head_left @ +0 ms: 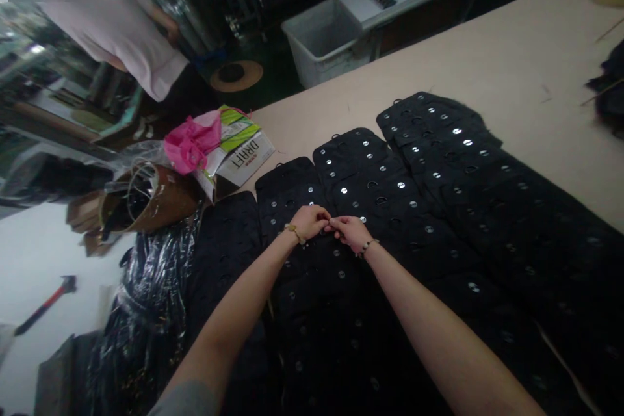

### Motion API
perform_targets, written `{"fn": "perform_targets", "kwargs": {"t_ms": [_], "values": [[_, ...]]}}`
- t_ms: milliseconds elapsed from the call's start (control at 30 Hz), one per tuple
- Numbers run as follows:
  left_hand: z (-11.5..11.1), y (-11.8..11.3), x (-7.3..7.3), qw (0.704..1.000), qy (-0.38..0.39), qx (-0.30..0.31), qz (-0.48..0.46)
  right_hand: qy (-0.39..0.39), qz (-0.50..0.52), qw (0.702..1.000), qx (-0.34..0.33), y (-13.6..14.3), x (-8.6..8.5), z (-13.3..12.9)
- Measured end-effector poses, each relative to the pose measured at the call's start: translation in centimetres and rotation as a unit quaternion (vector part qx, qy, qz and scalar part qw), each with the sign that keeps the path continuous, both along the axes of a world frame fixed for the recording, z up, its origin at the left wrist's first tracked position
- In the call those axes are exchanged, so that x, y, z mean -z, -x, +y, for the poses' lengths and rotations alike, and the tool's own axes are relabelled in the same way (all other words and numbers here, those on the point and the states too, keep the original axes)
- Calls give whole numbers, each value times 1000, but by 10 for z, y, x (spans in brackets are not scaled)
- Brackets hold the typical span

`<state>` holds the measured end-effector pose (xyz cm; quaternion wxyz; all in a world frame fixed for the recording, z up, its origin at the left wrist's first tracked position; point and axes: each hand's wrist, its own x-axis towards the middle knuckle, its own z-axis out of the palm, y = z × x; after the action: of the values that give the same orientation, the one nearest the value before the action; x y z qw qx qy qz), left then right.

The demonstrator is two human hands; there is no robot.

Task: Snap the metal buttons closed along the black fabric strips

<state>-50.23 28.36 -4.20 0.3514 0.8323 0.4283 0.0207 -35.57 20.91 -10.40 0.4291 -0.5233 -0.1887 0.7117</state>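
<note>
Rows of overlapping black fabric pieces (312,318) cover the table before me, dotted with shiny round metal fasteners (401,185) and dark D-shaped rings (380,201). Over the second row from the left, my left hand (312,222) and my right hand (350,231) meet fingertip to fingertip. Both hands are closed in a pinch just above the fabric. Whatever sits between the fingertips is too small and dark to make out. A bracelet circles each wrist.
Left of the fabric stand a brown bin (151,198) with wires, a white box (248,159) topped by a pink bag (194,141), and black plastic wrap (151,286). A hammer (46,304) lies far left. Beyond the table are a grey tub (322,39) and another person (121,26).
</note>
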Motion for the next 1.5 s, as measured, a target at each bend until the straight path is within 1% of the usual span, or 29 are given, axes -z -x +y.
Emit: {"fn": "perform_targets", "kwargs": {"t_ms": [67,167,233,333,433,533,600,633,700,767,800,833,867,900,933,967,1033,1067,1133,1233,1333,1400,1500], "values": [[0,-3,-1,999,35,-22,-10,0,2,1000,18,-1,-1,-1],[-5,-7,-2,992,107,-54,-38,0,-4,999,37,-1,-5,-7],[-9,-8,0,990,123,-58,-44,6,-8,999,42,0,-7,-11],[-12,-10,10,989,121,-77,-21,5,-3,999,51,1,-5,-14],[-14,-13,18,990,102,-96,-13,9,10,997,77,1,-3,-13],[-18,-12,20,988,67,-137,-17,56,61,988,130,-2,-7,-9],[-18,-7,21,984,43,-174,-19,102,136,968,187,-5,-11,-6],[-18,-3,22,981,35,-190,-20,118,190,950,219,-8,-14,-5],[-14,7,25,977,28,-211,-15,129,312,900,276,-11,-20,-2],[-9,17,27,975,24,-222,1,128,403,853,306,-11,-27,-1],[-7,22,28,974,22,-227,10,133,427,839,308,-10,-30,0],[-3,26,27,972,17,-234,16,146,438,834,303,-8,-33,1],[0,30,26,970,12,-243,15,161,438,835,291,-5,-36,2],[4,33,24,967,6,-254,7,174,428,843,275,-3,-38,3],[10,36,22,964,-4,-267,-7,181,406,858,257,0,-40,5],[17,38,21,960,-14,-277,-23,179,372,879,238,2,-41,8],[36,41,19,955,-34,-291,-46,141,270,929,210,5,-38,18],[47,42,20,954,-42,-293,-44,109,209,952,196,6,-34,23],[72,41,23,956,-50,-287,-38,45,115,981,152,7,-25,34],[102,31,29,961,-45,-271,-26,-19,46,994,96,8,-8,40],[121,15,35,971,-38,-238,-11,-43,32,995,84,8,3,39],[129,7,37,973,-36,-230,3,-48,25,995,86,9,6,38],[138,1,39,969,-33,-243,18,-44,17,995,82,10,5,38]]}}
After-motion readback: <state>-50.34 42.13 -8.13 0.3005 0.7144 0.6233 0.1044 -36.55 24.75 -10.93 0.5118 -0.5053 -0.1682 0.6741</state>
